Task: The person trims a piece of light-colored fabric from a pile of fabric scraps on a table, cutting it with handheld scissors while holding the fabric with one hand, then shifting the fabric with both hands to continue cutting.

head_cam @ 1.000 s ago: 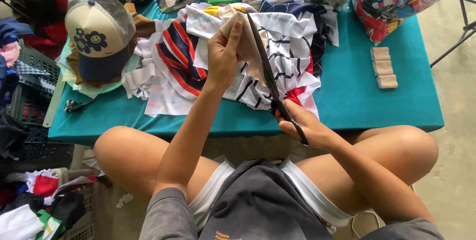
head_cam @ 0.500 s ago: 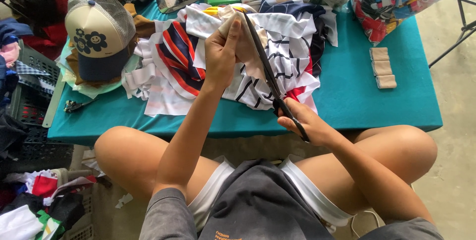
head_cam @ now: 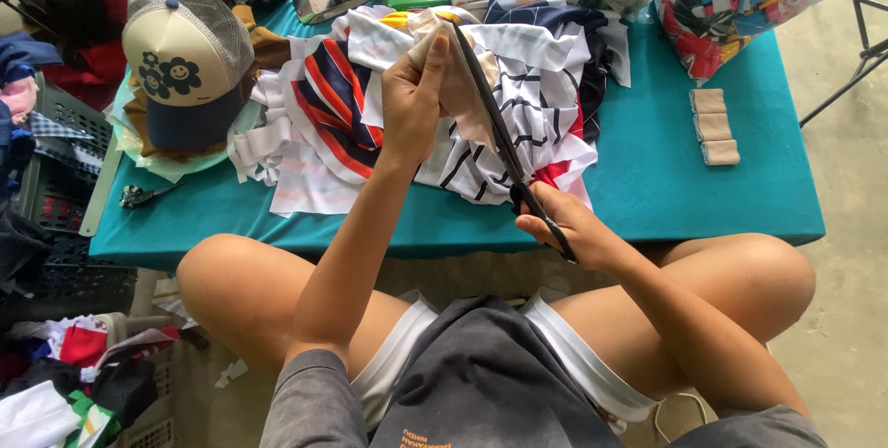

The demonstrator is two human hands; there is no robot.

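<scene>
The person's left hand (head_cam: 418,97) pinches a small beige piece of cloth (head_cam: 458,87) between thumb and fingers, the grip narrow and closed on the cloth's upper edge, holding it up above the teal-covered desk (head_cam: 758,198). The right hand (head_cam: 566,226) is closed around the handles of a pair of long black-bladed scissors (head_cam: 495,134), whose blades run up from that grip along the right side of the beige cloth; whether the blades are parted cannot be told from this angle.

The cloth looks thin, soft and very light, so it will likely droop and fold wherever it is not held taut. A pinch close to the cutting line, as the left grip has it, seems the sound place to hold, with fingertips kept clear of the blades. The scissors appear stiff and heavier, best held by their handles.

Beneath both grips lies a heap of white, navy and red striped fabric pieces (head_cam: 546,87). Well to the left of the left grip sits a cream and navy mesh cap with flower faces (head_cam: 185,64); to the right of the right grip lies a short stack of tan folded cloth pieces (head_cam: 714,126).
</scene>
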